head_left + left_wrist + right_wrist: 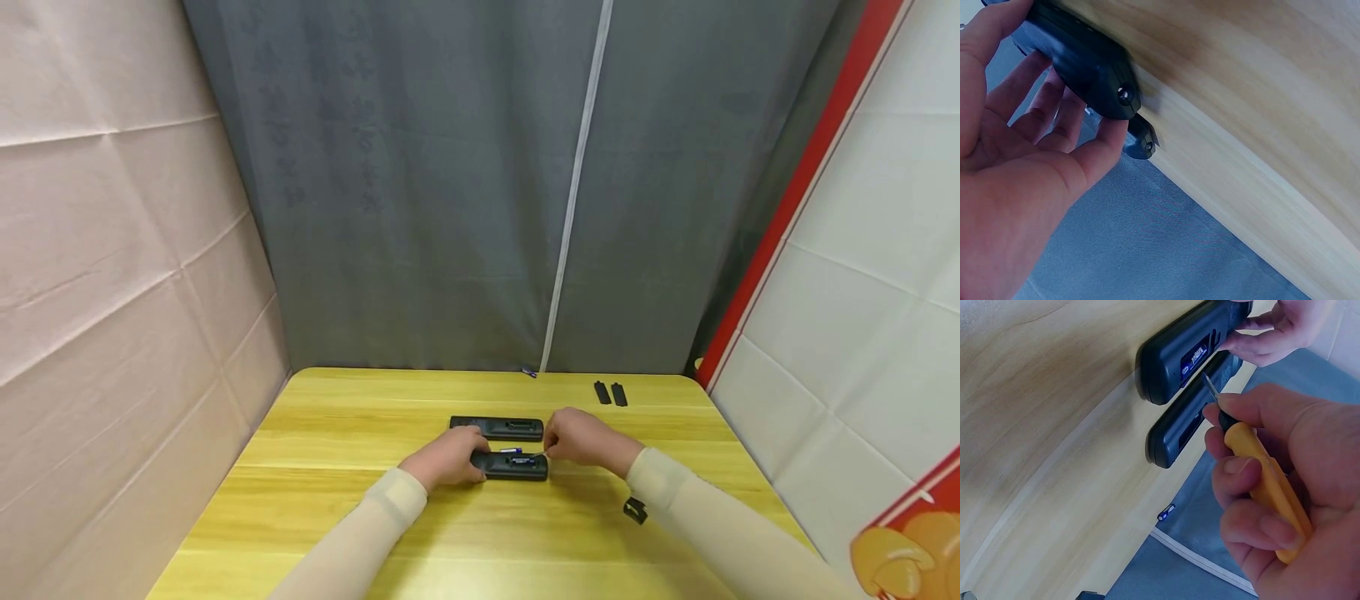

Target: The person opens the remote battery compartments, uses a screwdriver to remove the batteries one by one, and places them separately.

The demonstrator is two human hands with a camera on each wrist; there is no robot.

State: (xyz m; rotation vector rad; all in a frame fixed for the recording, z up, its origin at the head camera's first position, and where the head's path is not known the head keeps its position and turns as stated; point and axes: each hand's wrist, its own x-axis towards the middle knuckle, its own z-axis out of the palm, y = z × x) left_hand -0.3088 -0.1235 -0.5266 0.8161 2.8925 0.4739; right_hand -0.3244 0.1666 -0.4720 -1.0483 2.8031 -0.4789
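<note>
Two black remote controls lie back side up on the table, one behind the other. My left hand point(450, 458) grips the nearer remote point(495, 472) by its left end, with thumb and fingers on opposite long sides in the left wrist view. A blue battery point(1194, 358) sits in its open compartment. In my right hand point(585, 436) is a screwdriver point(1266, 481) with a yellow handle, its metal tip close to that compartment; whether it touches I cannot tell. The farther remote point(487, 427) has its compartment uncovered too. Another battery point(512, 450) shows between the remotes.
Two black battery covers point(611, 394) lie at the back right of the wooden table point(330, 467). Blue batteries point(529, 372) rest by its back edge. A grey curtain point(450, 208) hangs behind, with pale sheets on both sides.
</note>
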